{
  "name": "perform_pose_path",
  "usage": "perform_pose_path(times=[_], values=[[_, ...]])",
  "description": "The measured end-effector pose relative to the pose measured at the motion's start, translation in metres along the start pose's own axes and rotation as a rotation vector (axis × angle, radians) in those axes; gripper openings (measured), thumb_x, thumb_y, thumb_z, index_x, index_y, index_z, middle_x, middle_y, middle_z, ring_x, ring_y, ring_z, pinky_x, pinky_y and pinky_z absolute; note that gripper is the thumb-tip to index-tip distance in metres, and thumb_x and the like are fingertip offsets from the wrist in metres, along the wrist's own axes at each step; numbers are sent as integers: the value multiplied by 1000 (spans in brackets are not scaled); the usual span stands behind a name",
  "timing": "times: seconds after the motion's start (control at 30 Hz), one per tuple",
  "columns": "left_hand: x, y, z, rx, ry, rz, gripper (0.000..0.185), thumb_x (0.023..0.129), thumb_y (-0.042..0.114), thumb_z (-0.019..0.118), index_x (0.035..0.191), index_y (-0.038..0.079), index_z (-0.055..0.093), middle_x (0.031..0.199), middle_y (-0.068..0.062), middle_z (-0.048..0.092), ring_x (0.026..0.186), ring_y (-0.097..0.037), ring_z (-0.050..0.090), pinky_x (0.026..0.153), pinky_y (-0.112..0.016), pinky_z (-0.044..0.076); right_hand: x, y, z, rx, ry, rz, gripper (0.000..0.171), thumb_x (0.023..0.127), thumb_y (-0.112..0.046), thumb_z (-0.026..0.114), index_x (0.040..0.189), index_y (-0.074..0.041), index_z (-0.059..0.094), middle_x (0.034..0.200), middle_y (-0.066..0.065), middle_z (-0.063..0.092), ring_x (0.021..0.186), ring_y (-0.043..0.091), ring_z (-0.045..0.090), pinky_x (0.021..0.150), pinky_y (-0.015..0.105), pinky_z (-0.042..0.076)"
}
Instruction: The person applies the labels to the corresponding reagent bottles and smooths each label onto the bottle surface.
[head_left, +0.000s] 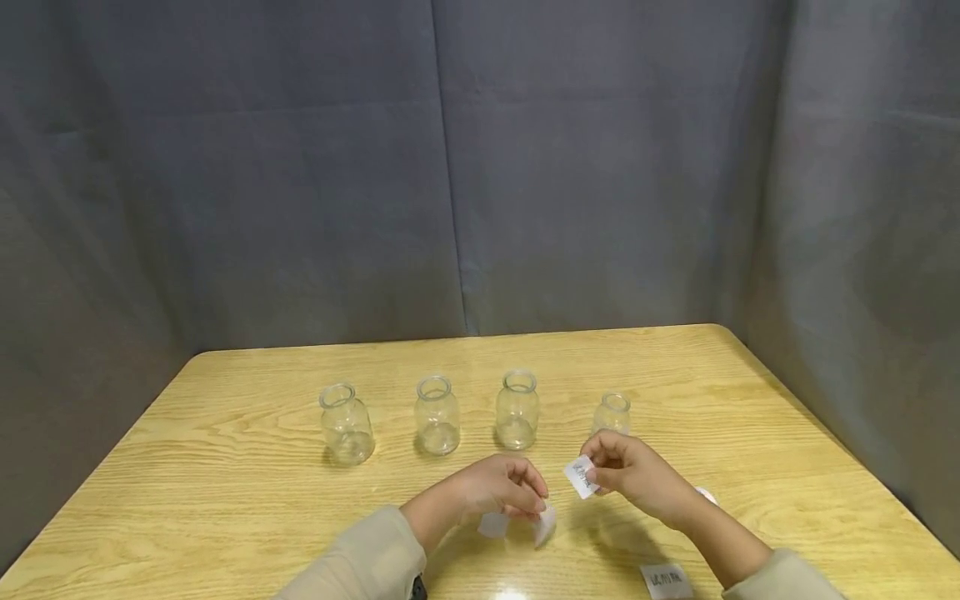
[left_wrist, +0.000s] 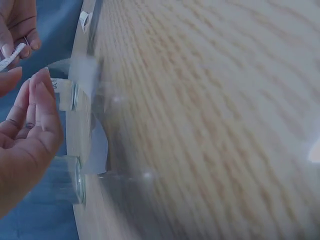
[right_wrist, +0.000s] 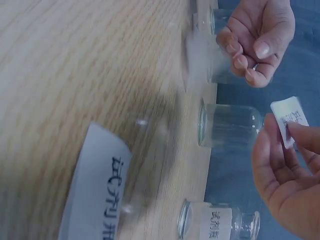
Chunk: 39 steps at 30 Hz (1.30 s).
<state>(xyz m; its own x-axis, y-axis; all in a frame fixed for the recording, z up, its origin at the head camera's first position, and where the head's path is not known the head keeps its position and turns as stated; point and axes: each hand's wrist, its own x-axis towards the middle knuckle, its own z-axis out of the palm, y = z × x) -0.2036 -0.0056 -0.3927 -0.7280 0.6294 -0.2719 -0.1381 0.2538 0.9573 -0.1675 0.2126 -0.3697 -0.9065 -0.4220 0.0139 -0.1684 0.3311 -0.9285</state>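
Note:
My right hand pinches a small white paper label with dark handwriting between thumb and fingers. To its left, my left hand is low over the table with fingers loosely bent. A blurred white paper piece is just past the left fingertips, apart from them in the right wrist view. Another white paper piece lies under the left hand. Behind the right hand stands a glass jar, its lower part hidden. In the right wrist view, a jar bears a handwritten label.
Three more clear glass jars stand in a row: left jar, middle jar, right jar. A folded paper with handwriting is at the front edge. Past the right forearm shows a small white thing. Grey curtains enclose the wooden table.

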Motion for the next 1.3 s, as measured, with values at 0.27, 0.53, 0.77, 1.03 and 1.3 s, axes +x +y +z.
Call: perform_pose_path(times=[0.27, 0.53, 0.77, 1.03, 1.3], values=[[-1, 4, -1, -61, 34, 84, 22, 83, 7, 59, 101, -5, 55, 88, -5, 57, 77, -14, 59, 80, -33, 52, 9, -1, 11, -46, 27, 12, 27, 83, -3, 60, 109, 5, 52, 86, 8, 55, 73, 14, 48, 63, 23, 44], [1, 2, 2, -62, 174, 118, 19, 85, 9, 61, 99, -4, 57, 86, -2, 60, 76, -11, 58, 77, -29, 50, 17, 1, 21, -39, 55, -11, 32, 80, 1, 62, 111, 6, 52, 85, 8, 60, 71, 11, 49, 62, 20, 42], [2, 0, -5, -58, 255, 155, 14, 86, 8, 60, 94, -3, 58, 80, 1, 58, 74, -10, 56, 71, -25, 47, 26, -2, 25, -65, 78, -31, 31, 82, -1, 62, 110, 6, 52, 87, 10, 59, 72, 13, 50, 64, 22, 45], [3, 1, -12, -85, 356, 176, 14, 85, 5, 59, 94, -5, 57, 79, 0, 57, 74, -10, 56, 72, -25, 48, 35, -3, 27, 42, 198, 48, 17, 84, -4, 60, 93, 9, 53, 77, 4, 56, 72, 15, 53, 65, 28, 47], [3, 4, -12, -91, 418, 181, 17, 81, -2, 59, 96, -6, 55, 79, 0, 52, 74, -11, 49, 68, -21, 44, 47, 0, 33, 66, 236, 109, 11, 86, -1, 56, 92, 8, 51, 80, 5, 55, 73, 15, 52, 66, 27, 45]])
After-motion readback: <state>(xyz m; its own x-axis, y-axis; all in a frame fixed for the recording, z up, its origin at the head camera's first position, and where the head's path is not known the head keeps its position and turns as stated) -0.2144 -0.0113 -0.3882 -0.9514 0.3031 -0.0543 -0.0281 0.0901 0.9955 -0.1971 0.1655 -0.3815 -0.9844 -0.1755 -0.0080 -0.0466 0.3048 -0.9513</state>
